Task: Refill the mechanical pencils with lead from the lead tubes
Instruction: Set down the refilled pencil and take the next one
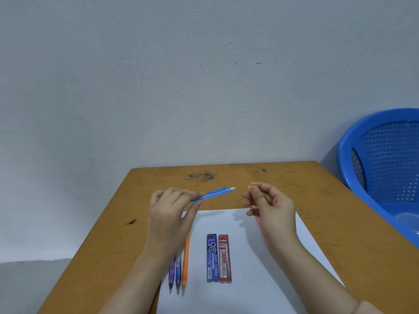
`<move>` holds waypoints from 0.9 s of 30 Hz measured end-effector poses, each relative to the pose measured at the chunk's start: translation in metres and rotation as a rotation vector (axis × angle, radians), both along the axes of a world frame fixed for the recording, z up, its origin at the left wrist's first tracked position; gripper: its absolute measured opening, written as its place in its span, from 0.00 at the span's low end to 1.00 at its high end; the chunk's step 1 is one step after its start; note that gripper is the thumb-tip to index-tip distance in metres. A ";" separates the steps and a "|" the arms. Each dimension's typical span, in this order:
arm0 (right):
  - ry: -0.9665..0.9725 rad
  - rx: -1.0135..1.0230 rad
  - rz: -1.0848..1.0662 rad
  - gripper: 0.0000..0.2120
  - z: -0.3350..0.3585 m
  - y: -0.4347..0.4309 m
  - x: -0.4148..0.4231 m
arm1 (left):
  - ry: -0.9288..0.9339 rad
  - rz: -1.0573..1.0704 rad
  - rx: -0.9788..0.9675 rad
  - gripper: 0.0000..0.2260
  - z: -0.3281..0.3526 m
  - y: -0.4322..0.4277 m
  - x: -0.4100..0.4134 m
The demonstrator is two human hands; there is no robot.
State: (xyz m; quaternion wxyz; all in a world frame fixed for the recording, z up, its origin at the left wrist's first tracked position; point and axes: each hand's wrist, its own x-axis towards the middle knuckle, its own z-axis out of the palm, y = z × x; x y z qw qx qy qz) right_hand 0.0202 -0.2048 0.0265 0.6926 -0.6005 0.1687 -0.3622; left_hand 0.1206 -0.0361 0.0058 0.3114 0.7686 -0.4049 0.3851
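My left hand [170,214] grips a light blue mechanical pencil [213,194] above the table, its white eraser end pointing right. My right hand [269,207] hovers just right of that end, fingers curled, thumb and forefinger pinched together; I cannot make out anything between them. On the white paper [249,279] lie a blue lead tube [212,258] and a red lead tube [225,259] side by side. Left of them lie a purple pencil [171,275], a blue pencil [178,273] and an orange pencil [186,261]. A blurred pink pencil [258,223] shows under my right hand.
The paper lies on a scuffed wooden table [113,234] that stands against a grey wall. A blue plastic basket [385,166] stands off the table's right side.
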 end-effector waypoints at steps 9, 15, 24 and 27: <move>0.173 -0.144 0.056 0.04 -0.007 -0.004 0.002 | 0.020 0.018 -0.007 0.10 0.001 0.001 0.001; 0.482 -0.499 0.133 0.03 -0.024 -0.003 0.009 | 0.029 0.020 -0.018 0.11 0.003 0.002 -0.001; 0.641 -0.820 0.182 0.04 -0.029 0.003 0.013 | 0.054 0.025 -0.008 0.09 0.000 0.001 0.000; 0.645 -0.877 0.169 0.05 -0.028 0.003 0.013 | 0.052 0.023 -0.004 0.09 0.000 0.001 0.000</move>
